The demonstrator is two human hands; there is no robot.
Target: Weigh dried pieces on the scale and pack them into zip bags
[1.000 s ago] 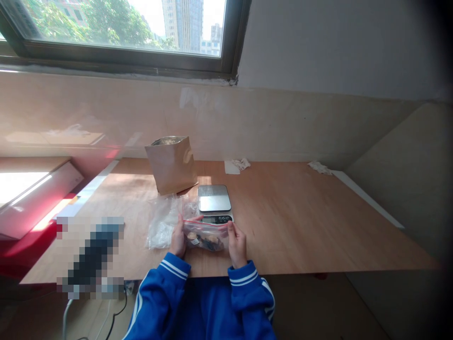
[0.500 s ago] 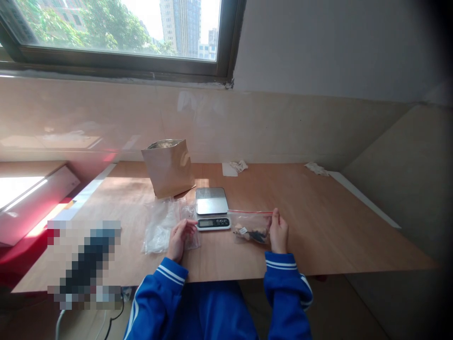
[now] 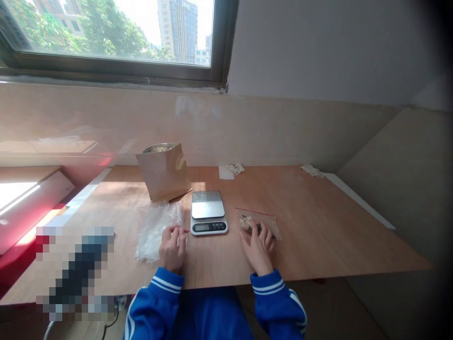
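sleeves: blue, white-striped | zip bag: clear, red seal | scale: white, silver plate | pouch: brown

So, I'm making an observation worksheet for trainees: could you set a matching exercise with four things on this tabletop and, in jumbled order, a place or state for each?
Things:
1. digital scale
2. brown stand-up pouch
3. filled zip-lock bag
4. clear plastic bags

Places or states:
A. lying partly covered by the right hand
B. standing upright with its top open
C. lying flat, with the left hand at their right-hand edge
D. silvery platform bare, display facing the person

Right pairs: 1-D, 2-B, 3-A, 4-C.
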